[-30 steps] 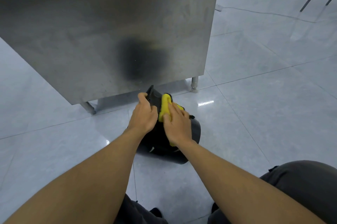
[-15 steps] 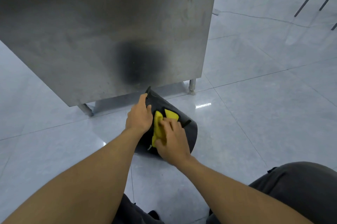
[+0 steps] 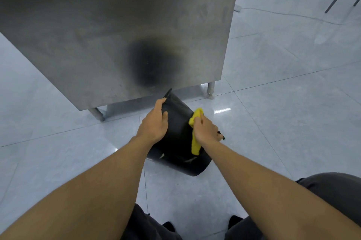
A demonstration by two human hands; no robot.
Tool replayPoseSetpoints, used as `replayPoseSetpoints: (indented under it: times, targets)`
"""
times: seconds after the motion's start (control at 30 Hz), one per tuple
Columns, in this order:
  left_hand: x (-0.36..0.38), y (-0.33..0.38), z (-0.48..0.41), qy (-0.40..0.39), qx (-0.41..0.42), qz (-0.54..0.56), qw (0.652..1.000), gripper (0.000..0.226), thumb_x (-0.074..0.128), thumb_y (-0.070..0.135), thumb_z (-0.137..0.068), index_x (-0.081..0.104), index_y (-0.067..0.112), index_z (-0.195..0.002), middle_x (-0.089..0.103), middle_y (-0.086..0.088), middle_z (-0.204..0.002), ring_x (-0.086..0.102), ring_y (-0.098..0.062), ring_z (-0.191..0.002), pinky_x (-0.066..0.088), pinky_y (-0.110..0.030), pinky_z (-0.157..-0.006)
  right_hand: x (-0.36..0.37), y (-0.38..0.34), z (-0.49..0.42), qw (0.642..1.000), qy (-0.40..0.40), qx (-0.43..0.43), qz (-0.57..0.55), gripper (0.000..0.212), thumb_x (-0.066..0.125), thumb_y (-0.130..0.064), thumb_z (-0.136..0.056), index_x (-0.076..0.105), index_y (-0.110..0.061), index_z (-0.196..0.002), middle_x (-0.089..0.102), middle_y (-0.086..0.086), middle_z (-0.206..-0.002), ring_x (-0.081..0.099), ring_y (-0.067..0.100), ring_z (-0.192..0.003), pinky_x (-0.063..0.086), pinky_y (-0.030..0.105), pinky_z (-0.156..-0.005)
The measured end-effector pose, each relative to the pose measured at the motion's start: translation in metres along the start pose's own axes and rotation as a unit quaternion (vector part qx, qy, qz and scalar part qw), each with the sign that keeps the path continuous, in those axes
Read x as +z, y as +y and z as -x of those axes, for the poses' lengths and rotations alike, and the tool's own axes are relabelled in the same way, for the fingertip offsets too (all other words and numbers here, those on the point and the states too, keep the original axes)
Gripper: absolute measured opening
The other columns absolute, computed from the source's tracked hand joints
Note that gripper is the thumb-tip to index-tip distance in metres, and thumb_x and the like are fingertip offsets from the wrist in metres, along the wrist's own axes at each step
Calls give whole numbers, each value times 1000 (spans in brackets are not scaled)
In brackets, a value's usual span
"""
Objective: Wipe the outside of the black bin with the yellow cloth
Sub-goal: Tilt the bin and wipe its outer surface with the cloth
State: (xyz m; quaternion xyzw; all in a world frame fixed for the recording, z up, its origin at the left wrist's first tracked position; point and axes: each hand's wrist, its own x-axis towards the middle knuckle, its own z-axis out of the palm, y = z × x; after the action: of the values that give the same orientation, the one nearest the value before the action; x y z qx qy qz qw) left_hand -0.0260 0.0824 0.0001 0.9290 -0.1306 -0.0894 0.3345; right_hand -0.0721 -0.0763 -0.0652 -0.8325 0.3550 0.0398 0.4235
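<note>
Black bin: the black bin (image 3: pixel 175 142) sits tilted on the tiled floor (image 3: pixel 273 122), its base toward the person and its upper rim leaning away under the bottom edge of the steel cabinet (image 3: pixel 117 34); the dark outer wall faces up at the camera.

Yellow cloth: the yellow cloth (image 3: pixel 195 147) is bunched and pressed against the right side of the bin's outer wall, one end sticking out above the fist and a longer strip trailing below it.

Right hand: the right hand (image 3: pixel 206 130) has its fingers curled closed around the cloth, holding it against the bin.

Left hand: the left hand (image 3: pixel 154 122) clasps the bin's far-left edge, fingers wrapped over the rim and thumb lying on the wall, steadying it in its tilt.

Surroundings: the cabinet stands on short metal legs (image 3: pixel 210 89) just behind the bin; the person's dark-trousered knees (image 3: pixel 332 191) show at the lower edge.

Step in hand: by the look of it, wiping along the right flank of the outer wall, mid-task.

Next move: likely a firm stroke down the wall, then a turn of the bin with the left hand so the sides not now visible come under the cloth; the tilt must be held so the bin does not slide on the glossy tiles.
</note>
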Motion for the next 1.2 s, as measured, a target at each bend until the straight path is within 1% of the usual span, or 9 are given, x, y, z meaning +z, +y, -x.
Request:
replayPoseSetpoints:
  times: [0.13,0.33,0.43,0.53,0.73,0.9,0.97,1.07,1.2]
  targets:
    - [0,4,3,-12,7,-11,1000,52,37,21,-108,24,28,-158,60,-11,-139,61,-31,-116,51,-45,-99,3,4,7,999,24,37,-30,50,18,-41,-103,53,-31,-137,56,1,-138,41,28,-131,24,52,-106]
    - [-1,4,2,-58,36,28,997,64,39,13,-101,21,25,-161,46,-6,-156,48,-27,-137,40,-43,-114,10,-37,20,973,12,-227,-48,48,28,-32,-106,35,-44,-151,37,-11,-158,29,15,-144,16,51,-117]
    - [-6,3,4,-92,53,52,993,75,48,11,-95,18,24,-162,34,-1,-164,36,-22,-148,31,-43,-121,12,-39,18,963,7,-268,-37,48,30,-34,-106,30,-47,-152,31,-15,-160,27,13,-144,17,51,-116]
    - [-11,-3,2,-120,44,45,991,88,53,6,-89,11,25,-164,30,-3,-165,33,-25,-150,31,-43,-121,14,-27,8,974,29,-223,-12,51,27,-41,-101,30,-48,-152,38,-13,-157,34,16,-140,20,53,-113]
    - [-22,-16,1,-119,-30,-37,992,86,54,23,-100,-3,49,-159,53,-7,-148,57,-33,-125,48,-44,-105,5,34,-5,997,29,65,10,56,14,-53,-99,57,-32,-127,61,3,-125,48,32,-119,26,56,-105]
    - [-18,-15,-2,-129,-24,-2,991,85,53,16,-102,-2,43,-161,49,-9,-151,54,-31,-131,45,-39,-105,3,35,6,996,41,75,-25,50,18,-46,-105,47,-31,-143,53,8,-138,39,32,-129,21,54,-111]
    - [-17,-15,-2,-131,-28,27,991,85,53,14,-102,-1,41,-162,44,-8,-157,51,-28,-133,44,-34,-104,3,27,10,999,42,12,-22,46,23,-41,-105,48,-36,-143,54,3,-141,34,30,-133,19,51,-110]
    - [-15,-10,-4,-115,-34,41,992,85,52,12,-98,3,38,-163,42,-8,-157,55,-24,-116,45,-28,-83,7,2,19,990,32,-136,4,49,26,-38,-100,44,-44,-145,49,-5,-148,33,28,-135,22,52,-111]
    - [-14,-5,-9,-79,-16,56,995,84,59,18,-91,17,32,-162,56,-4,-138,55,-22,-115,44,-31,-87,20,-27,37,950,-10,-310,35,58,27,-38,-95,32,-46,-152,33,-14,-160,30,21,-135,21,50,-110]
